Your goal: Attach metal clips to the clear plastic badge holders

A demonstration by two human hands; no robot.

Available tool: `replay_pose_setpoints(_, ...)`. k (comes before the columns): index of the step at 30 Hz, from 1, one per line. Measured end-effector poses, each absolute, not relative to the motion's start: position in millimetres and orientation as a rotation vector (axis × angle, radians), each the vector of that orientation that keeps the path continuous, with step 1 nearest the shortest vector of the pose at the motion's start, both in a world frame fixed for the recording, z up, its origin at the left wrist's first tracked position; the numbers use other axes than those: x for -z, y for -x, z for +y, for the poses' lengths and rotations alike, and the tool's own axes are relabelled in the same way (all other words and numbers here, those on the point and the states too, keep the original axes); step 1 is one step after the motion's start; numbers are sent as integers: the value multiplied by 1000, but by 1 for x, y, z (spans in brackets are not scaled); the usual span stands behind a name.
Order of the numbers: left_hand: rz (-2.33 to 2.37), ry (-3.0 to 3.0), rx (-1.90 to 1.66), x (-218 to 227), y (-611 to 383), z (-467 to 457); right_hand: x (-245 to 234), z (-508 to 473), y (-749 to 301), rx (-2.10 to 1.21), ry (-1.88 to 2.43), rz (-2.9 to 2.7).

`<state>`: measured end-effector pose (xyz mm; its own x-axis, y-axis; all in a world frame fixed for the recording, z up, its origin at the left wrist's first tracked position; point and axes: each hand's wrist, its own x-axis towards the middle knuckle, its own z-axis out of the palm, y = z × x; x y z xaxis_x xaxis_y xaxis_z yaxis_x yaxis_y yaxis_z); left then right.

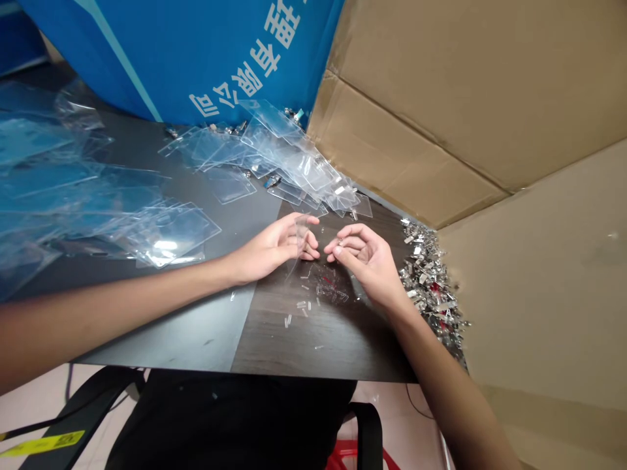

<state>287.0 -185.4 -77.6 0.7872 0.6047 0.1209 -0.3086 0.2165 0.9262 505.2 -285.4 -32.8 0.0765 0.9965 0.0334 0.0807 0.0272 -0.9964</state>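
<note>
A clear sleeve (300, 243) stands nearly upright in the left hand (274, 248). The thumb and fingers (309, 247) are clamped on its upper edge, and its lower edge hangs just above the table (206, 326).

The right hand (366, 260) faces it, fingertips almost touching those of the left. Its thumb and forefinger (334, 251) are pinched together on a small shiny clip (339, 242), while the other fingers are curled loosely. The clip is too small to make out in detail.

Below the fingertips, towards the person, small clear bits (300, 307) and a crumpled scrap of film (332, 290) lie scattered. Beyond them the table is bare down to its near edge.

Just right of the right hand's knuckles a clip heap (431, 281) runs along the foot of a cardboard wall (539, 274), which closes off that side. Beyond the fingertips a sleeve pile (298, 163) fans out against the cardboard flap (392, 156) and a blue box (196, 59). Between that pile and the fingers is a narrow strip of bare table.

Left of the left wrist, more sleeves (166, 232) overlap. Their nearest corner is near the forearm but apart from it.
</note>
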Motion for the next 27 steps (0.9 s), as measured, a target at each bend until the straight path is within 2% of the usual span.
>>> replay_pose_setpoints(27, 351, -1469, -603, 57, -287, -195, 21, -294, -499, -1001, 1366, -1619)
